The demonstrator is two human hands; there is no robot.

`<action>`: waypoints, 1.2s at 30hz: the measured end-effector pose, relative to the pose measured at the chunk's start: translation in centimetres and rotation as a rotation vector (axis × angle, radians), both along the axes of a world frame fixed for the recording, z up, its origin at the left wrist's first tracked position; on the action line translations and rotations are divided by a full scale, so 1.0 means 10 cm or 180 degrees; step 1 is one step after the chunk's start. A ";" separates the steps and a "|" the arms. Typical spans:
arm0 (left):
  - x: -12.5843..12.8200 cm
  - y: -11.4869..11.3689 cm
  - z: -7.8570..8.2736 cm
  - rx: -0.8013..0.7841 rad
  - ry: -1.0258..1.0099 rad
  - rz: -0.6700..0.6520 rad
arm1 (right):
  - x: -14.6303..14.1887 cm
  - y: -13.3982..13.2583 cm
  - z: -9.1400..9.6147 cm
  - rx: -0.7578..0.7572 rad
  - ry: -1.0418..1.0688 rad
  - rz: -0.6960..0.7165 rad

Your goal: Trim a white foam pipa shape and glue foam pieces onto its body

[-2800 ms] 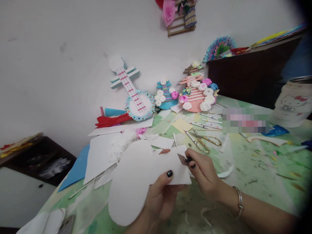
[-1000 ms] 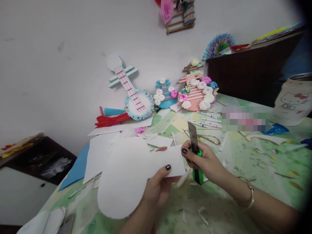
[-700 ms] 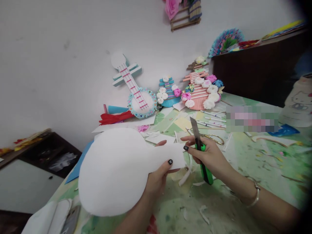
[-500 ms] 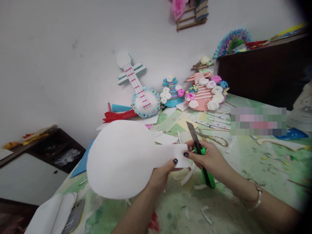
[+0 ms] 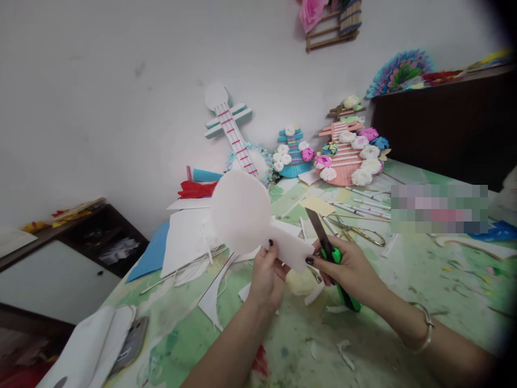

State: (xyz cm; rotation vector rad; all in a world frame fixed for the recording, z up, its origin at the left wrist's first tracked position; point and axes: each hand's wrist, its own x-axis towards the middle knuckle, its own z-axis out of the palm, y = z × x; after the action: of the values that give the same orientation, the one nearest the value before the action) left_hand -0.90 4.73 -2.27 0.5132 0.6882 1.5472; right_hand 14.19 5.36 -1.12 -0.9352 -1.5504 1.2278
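A white banjo-shaped board cutout, with a round body and a straight neck, is held up over the table and tilted away from me. My left hand pinches the neck near the round part, thumb on top. My right hand carries a green and black utility knife in its grip, the grey blade out and pointing up and away. Its thumb and fingertips also touch the neck's near end. Under the cutout lie white sheets and a curved white offcut.
Decorated model instruments lean on the wall: a white banjo, a small blue one and a pink flowered one. Gold-handled scissors and several markers lie to the right. A phone is at lower left. Paper scraps litter the green table.
The cutout has tipped back, its round body swinging up and away, so it looks smaller and uncovers the sheets beneath. My left hand has turned with it. The view has shifted slightly.
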 end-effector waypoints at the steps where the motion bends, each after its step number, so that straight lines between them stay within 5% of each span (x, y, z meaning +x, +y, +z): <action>1: 0.00 0.01 0.00 0.0000 -0.0051 0.0023 | 0.00 -0.02 0.00 0.0115 -0.0132 0.0015; 9: -0.08 0.03 0.00 0.0230 0.0218 0.0673 | 0.14 -0.05 0.02 0.1612 -0.1133 -0.0679; 15: -0.08 0.00 0.08 -0.0074 0.0435 0.0859 | 0.02 -0.19 -0.06 0.2354 -0.1600 0.0013; 20: -0.05 -0.01 0.15 -0.0561 0.0536 0.1033 | -0.07 -0.24 -0.10 0.2630 -0.1814 -0.0127; 36: -0.01 -0.03 0.08 -0.0515 0.0566 0.0739 | -0.07 -0.24 -0.10 0.2934 -0.2411 -0.0374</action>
State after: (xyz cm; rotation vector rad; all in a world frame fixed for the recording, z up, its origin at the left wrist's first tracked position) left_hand -1.00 4.46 -1.49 0.4650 1.0307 1.6563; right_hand 13.46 2.95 -2.12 -0.8480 -2.2797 -0.0575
